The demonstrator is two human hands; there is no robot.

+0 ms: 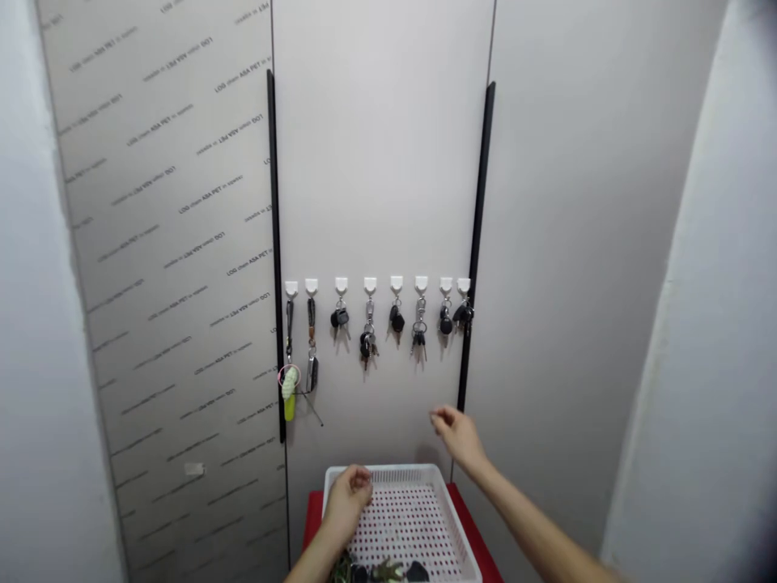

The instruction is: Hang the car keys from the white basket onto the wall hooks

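**Key bunches (420,334) hung in a row, both hands low by the basket**

On my feed the key bunches hung side by side from eight white hooks (370,285) stuck to a pale grey wall panel (376,162). The two at the left end dropped furthest, each on a long dark strap. The first ended in a lime-green fob (290,397) with a pink ring, and the second in a slim dark fob (312,374). The other six were shorter clusters of metal rings, black plastic key heads and bare metal blades, and each cast a soft shadow on the panel.

My left hand (348,502) sat at the near left corner of a white plastic basket (418,471), its fingers curled over the rim. I could not tell whether it had hold of anything or only touched the rim. The basket was a shallow perforated tray with a lattice rim, and it rested on a red surface (312,512). Dark keys (388,571) lay in its near end, cut off by the bottom of the frame.

My right hand (458,439) was up in the air, well below the right end of the row and in front of the lower part of a black vertical strip (479,243). Its fingers (438,417) were half curled, and I saw nothing in them. A film-covered panel (170,243) with slanted printed lettering stood to the left.
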